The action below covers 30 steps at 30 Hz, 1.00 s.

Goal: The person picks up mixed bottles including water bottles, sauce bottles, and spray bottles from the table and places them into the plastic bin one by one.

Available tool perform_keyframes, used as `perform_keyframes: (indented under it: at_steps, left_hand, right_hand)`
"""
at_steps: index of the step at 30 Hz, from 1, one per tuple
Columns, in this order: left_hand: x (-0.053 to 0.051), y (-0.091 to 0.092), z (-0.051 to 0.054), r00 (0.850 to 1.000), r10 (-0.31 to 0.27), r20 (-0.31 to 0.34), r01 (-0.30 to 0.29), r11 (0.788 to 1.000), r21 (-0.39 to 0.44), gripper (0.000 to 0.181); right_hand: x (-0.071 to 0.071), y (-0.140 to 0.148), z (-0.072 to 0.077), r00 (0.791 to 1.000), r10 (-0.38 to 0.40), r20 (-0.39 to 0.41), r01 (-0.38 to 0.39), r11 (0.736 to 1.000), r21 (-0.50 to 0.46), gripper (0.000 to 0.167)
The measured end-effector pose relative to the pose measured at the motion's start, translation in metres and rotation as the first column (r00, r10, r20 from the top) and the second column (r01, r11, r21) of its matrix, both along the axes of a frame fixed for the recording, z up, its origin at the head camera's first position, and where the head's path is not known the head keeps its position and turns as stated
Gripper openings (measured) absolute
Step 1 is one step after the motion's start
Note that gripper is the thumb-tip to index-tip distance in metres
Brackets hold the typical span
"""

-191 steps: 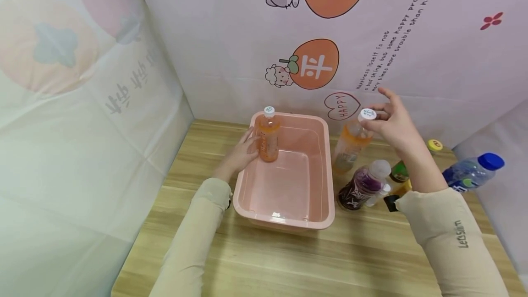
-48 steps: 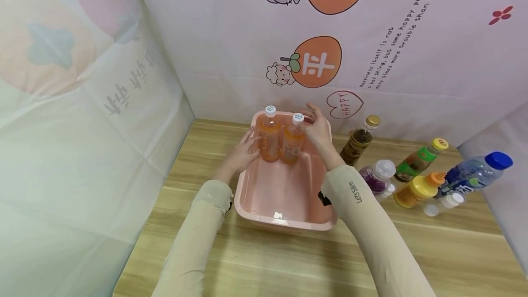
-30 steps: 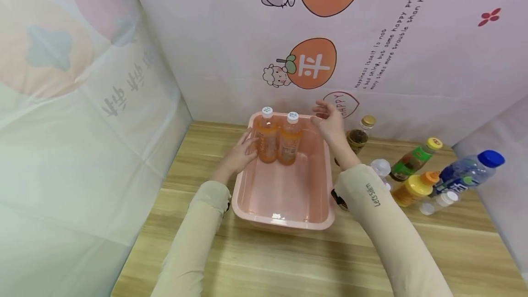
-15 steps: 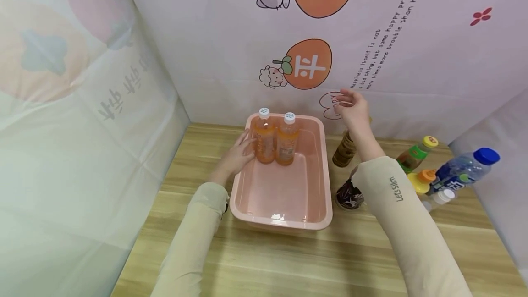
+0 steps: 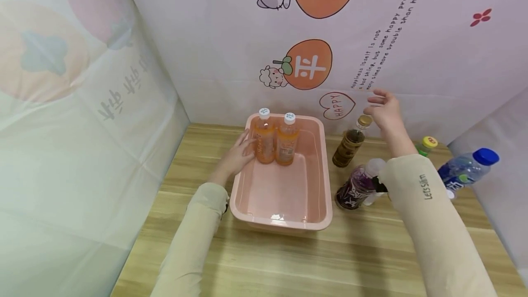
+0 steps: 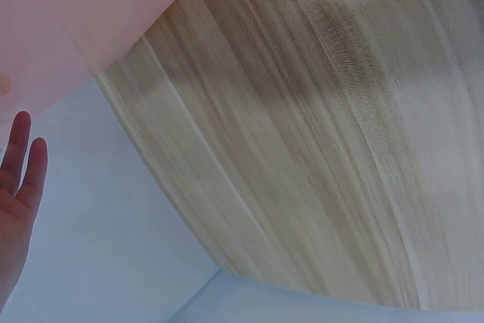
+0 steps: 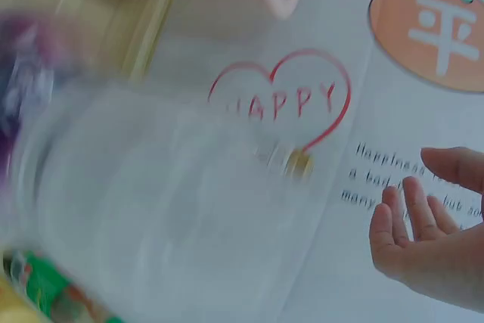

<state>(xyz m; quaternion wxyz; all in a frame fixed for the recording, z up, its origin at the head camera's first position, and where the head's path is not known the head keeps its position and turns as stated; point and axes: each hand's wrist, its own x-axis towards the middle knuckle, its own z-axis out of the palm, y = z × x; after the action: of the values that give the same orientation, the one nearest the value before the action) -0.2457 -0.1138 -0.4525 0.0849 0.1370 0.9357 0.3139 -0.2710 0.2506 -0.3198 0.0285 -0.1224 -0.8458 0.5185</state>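
Two orange drink bottles (image 5: pixel 287 143) with white caps stand upright side by side at the far left of a pink plastic basin (image 5: pixel 326 182). My left hand (image 5: pixel 236 157) rests at the basin's left rim, fingers straight beside the nearer bottle; the left wrist view catches only part of this hand (image 6: pixel 17 194). Above the table at the right, my right hand (image 5: pixel 385 111) hangs in the air, fingers loosely bent and holding nothing. Just left of and below it stands a dark bottle with a gold cap (image 5: pixel 349 145); hand and bottle look apart.
Right of the basin stands a purple drink bottle (image 5: pixel 354 189). Farther right are a bottle with a yellow cap (image 5: pixel 429 142) and a blue-capped bottle (image 5: pixel 466 168), partly behind my right forearm. A printed cloth wall (image 5: pixel 231 49) rises behind the wooden table (image 5: pixel 280 260).
The second orange bottle went from my right hand into the basin beside the first and was let go. My right hand then moved right, past the gold-capped bottle. The left hand stayed at the rim.
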Motion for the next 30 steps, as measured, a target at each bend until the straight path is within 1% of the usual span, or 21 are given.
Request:
perform_keyframes:
  at_steps: [3,6,11,15,21,24,26,30]
  left_hand:
    - [0.000,0.000,0.001,1.000,-0.002,0.002,0.002,1.000,0.000,0.053]
    - [0.000,0.001,0.001,1.000,-0.001,0.010,0.001,1.000,0.000,0.053]
    - [-0.001,0.001,0.001,1.000,0.005,0.017,-0.005,1.000,-0.005,0.052]
    - [0.000,0.002,0.001,1.000,0.007,0.026,-0.007,1.000,-0.005,0.052]
    - [0.001,0.001,0.002,1.000,0.002,0.012,-0.002,1.000,0.003,0.052]
    - [0.000,0.001,0.001,1.000,0.006,0.016,-0.007,1.000,0.004,0.052]
    - [0.000,0.000,0.001,1.000,0.008,0.022,-0.008,1.000,0.004,0.053]
    - [-0.001,-0.001,0.000,1.000,0.007,0.020,-0.007,1.000,0.001,0.053]
  right_hand:
    - [0.000,0.010,-0.002,1.000,0.008,0.004,-0.009,0.999,0.044,0.068]
    - [0.001,0.019,-0.005,1.000,0.016,0.014,-0.017,0.998,0.064,0.068]
    - [0.001,0.029,-0.015,0.999,0.040,0.035,-0.043,0.996,0.083,0.068]
    - [0.002,0.038,-0.023,0.997,0.072,0.034,-0.076,0.991,0.111,0.067]
    - [0.002,0.046,-0.031,0.994,0.107,0.037,-0.111,0.981,0.161,0.068]
    - [0.001,0.047,-0.035,0.991,0.128,0.047,-0.133,0.981,0.140,0.070]
    - [0.001,0.049,-0.038,0.987,0.152,0.050,-0.156,0.982,0.106,0.072]
    - [-0.001,0.053,-0.044,0.977,0.204,0.066,-0.208,0.976,0.064,0.076]
